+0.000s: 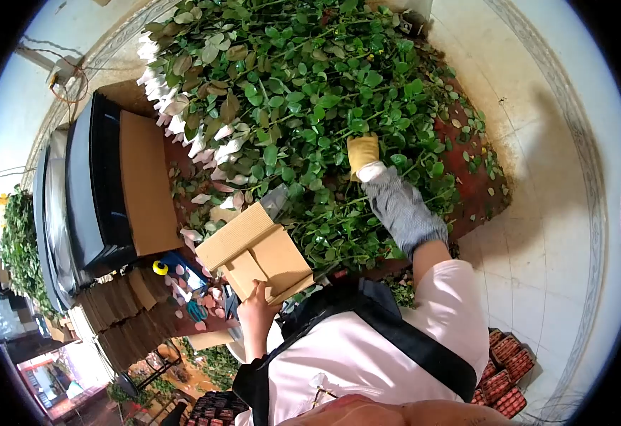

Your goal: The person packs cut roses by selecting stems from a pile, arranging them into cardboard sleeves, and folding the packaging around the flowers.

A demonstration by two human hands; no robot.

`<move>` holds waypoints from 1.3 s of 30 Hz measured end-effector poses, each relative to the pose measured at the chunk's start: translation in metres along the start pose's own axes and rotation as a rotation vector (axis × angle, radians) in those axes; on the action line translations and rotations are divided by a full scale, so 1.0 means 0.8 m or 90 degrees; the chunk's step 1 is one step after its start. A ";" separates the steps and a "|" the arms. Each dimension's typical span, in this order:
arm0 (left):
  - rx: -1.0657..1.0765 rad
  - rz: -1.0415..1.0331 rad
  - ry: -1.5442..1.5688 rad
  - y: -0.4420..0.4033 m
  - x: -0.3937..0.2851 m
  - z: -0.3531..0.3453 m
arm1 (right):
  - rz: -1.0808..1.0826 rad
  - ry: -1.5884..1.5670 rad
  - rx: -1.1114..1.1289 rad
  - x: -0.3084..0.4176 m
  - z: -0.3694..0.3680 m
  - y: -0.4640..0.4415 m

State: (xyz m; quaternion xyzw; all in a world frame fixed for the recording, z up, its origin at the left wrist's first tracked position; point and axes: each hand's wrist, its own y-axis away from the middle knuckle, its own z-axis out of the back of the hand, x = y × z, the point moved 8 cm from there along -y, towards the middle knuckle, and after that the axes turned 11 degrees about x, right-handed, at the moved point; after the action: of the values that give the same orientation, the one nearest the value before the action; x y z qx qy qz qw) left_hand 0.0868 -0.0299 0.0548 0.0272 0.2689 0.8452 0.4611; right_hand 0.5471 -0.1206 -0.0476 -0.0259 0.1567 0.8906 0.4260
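Observation:
My left hand (256, 307) is bare and closed on the near edge of a folded piece of cardboard (271, 259), with a finger lying over its flap. The cardboard is tilted in front of my body. My right hand (363, 153) wears a yellow glove, and a grey knitted sleeve (398, 206) covers the forearm. It reaches into a big pile of leafy rose stems (310, 99), its fingers curled among the leaves. What lies inside that glove is hidden. Pale flower heads (197, 145) line the left side of the pile.
The pile lies on a reddish table (467, 163) scattered with loose leaves. Left of it stand a large box-like piece (143, 184) with dark sides and stacked cardboard (115, 312). A blue object (186, 271) and fallen petals lie nearby. Red-and-black crates (506, 366) stand behind me, at lower right.

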 end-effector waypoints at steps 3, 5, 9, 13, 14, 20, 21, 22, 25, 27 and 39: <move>-0.029 0.012 -0.007 -0.005 -0.001 0.004 | 0.080 -0.051 -0.129 0.000 -0.026 -0.035; -0.014 0.008 -0.010 0.002 0.000 -0.001 | 0.198 -0.210 -0.167 -0.005 0.049 0.010; -0.017 0.007 -0.031 0.000 -0.003 0.001 | 0.255 -0.371 -0.246 -0.044 0.174 0.057; -0.030 -0.010 -0.017 0.002 -0.005 -0.003 | 0.134 -0.080 -0.155 -0.053 0.182 0.038; -0.058 -0.020 -0.005 0.000 0.000 0.000 | 0.123 -0.085 -0.164 -0.053 0.200 0.045; -0.010 0.010 -0.013 0.003 -0.003 0.005 | 0.230 -0.212 -0.472 -0.066 0.296 0.129; -0.024 -0.013 -0.015 0.004 -0.004 0.008 | 0.276 -0.240 -0.424 -0.066 0.289 0.139; -0.038 -0.034 -0.013 0.005 -0.006 0.011 | 0.323 -0.254 -0.406 -0.069 0.283 0.151; -0.001 -0.025 0.114 0.003 0.018 0.014 | 0.319 -0.298 -0.167 -0.076 0.228 0.206; -0.046 -0.106 0.357 -0.032 0.110 -0.052 | 0.309 -0.246 0.007 -0.069 0.168 0.248; 0.018 -0.197 0.388 -0.017 0.048 -0.010 | 0.314 -0.399 -0.037 -0.058 -0.046 0.309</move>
State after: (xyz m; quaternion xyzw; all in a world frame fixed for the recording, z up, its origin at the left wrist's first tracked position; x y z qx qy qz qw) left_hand 0.0728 0.0034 0.0336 -0.2614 0.4071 0.7306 0.4818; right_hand 0.3837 -0.3117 -0.0105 0.2731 -0.0048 0.9352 0.2256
